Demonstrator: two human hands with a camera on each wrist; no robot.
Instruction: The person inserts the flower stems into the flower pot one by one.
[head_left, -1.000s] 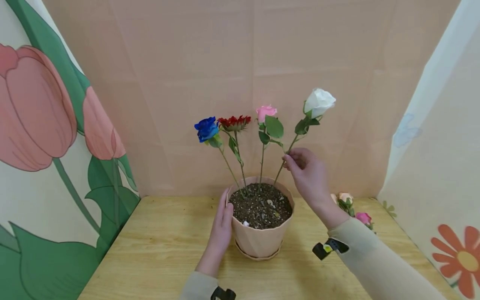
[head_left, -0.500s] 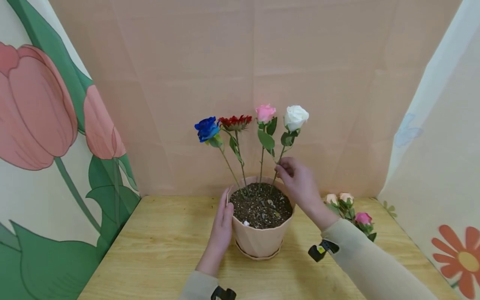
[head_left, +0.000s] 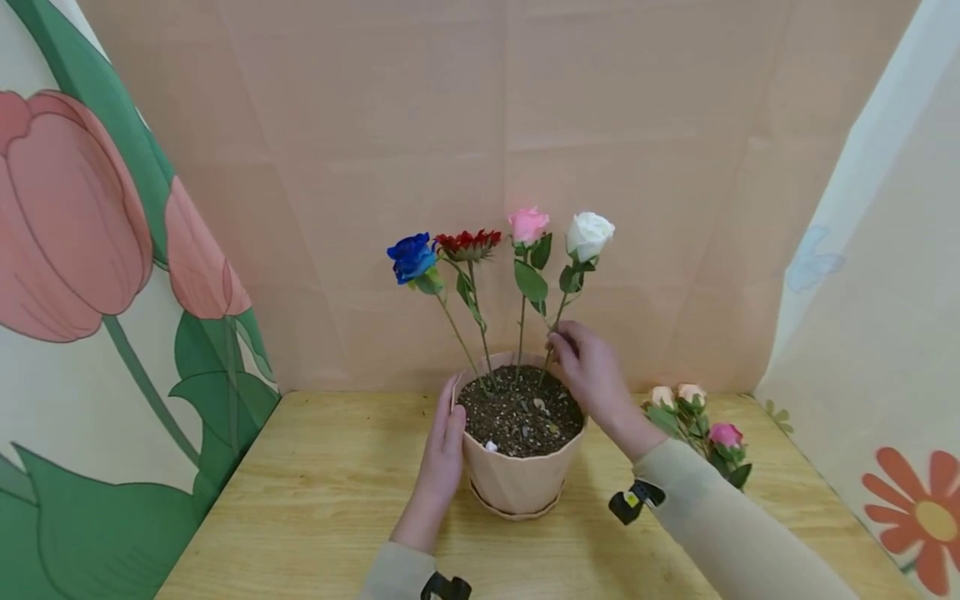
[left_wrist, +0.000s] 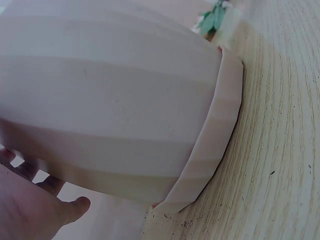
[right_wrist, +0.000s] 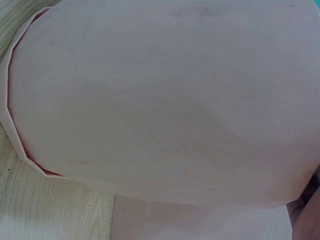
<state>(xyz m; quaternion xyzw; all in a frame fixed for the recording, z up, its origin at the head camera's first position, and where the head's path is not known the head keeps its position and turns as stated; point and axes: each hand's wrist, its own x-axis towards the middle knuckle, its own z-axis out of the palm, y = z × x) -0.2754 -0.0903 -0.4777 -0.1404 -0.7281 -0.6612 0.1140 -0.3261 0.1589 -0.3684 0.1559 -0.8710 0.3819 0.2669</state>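
In the head view, a pink flowerpot (head_left: pixel 517 479) filled with dark soil stands on its saucer (head_left: pixel 517 514). Against the pot's left side rests my left hand (head_left: pixel 441 454), its fingers extended along the wall; the left wrist view shows this hand (left_wrist: pixel 40 205) beside the pot. My right hand (head_left: pixel 592 367) pinches the stem of a white rose (head_left: pixel 590 237), whose lower end meets the soil at the back right. A blue rose (head_left: pixel 412 257), a red flower (head_left: pixel 468 245) and a pink rose (head_left: pixel 528 226) stand in the same soil. The right wrist view is mostly filled by the pot wall (right_wrist: pixel 165 100).
Several loose flowers (head_left: pixel 726 435), pale peach and pink, lie on the wooden table (head_left: pixel 315 500) to the right, behind the right forearm. A plain pink backdrop (head_left: pixel 390 125) rises behind the table. Flower-printed panels (head_left: pixel 82 225) flank both sides.
The right hand has moved left and down with the white rose, bringing it more upright and closer to the pink rose. The left hand stays against the pot.
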